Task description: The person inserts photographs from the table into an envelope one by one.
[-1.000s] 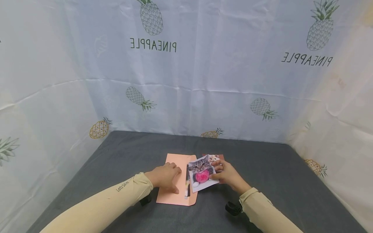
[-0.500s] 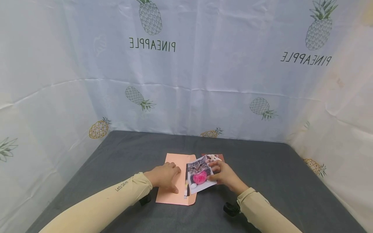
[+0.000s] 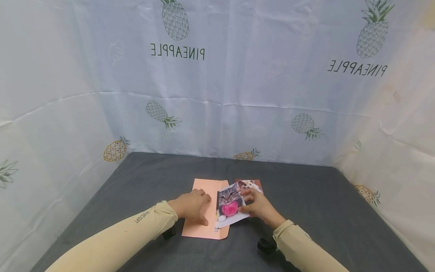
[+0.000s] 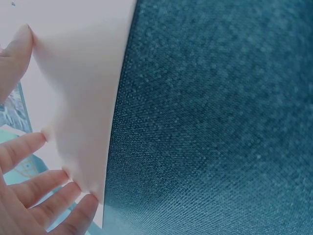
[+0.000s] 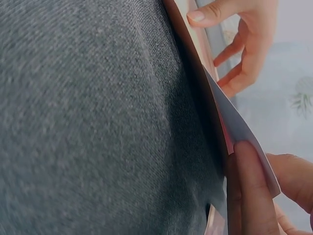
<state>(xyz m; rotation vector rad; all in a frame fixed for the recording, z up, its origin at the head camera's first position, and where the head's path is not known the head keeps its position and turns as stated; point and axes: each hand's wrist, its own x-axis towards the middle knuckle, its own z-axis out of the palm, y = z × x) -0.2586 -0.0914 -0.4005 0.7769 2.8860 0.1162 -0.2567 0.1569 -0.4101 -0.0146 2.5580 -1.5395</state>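
A peach envelope (image 3: 198,231) lies flat on the dark cloth, its flap side to the right. My left hand (image 3: 192,207) rests on it with fingers spread; in the left wrist view the fingertips (image 4: 36,139) touch its pale surface. My right hand (image 3: 258,206) pinches the right edge of a cat photo (image 3: 229,198) with a pink ball-like shape on it. The photo tilts over the envelope's right part. From the right wrist view, thumb and fingers hold the photo (image 5: 239,125) from both sides, its near edge raised. A strip of another picture (image 3: 216,229) shows at its left edge.
Behind the right hand, a brown-backed hamster photo (image 3: 256,183) lies on the grey table cloth (image 3: 299,200), partly covered. Pineapple-print curtains (image 3: 217,124) enclose the back and sides. Each wrist carries a black device, such as the right one (image 3: 266,246).
My right hand has slid the cat photo a little to the left, farther over the envelope and the strip at its left. More of the hamster photo shows. The left hand stays put.
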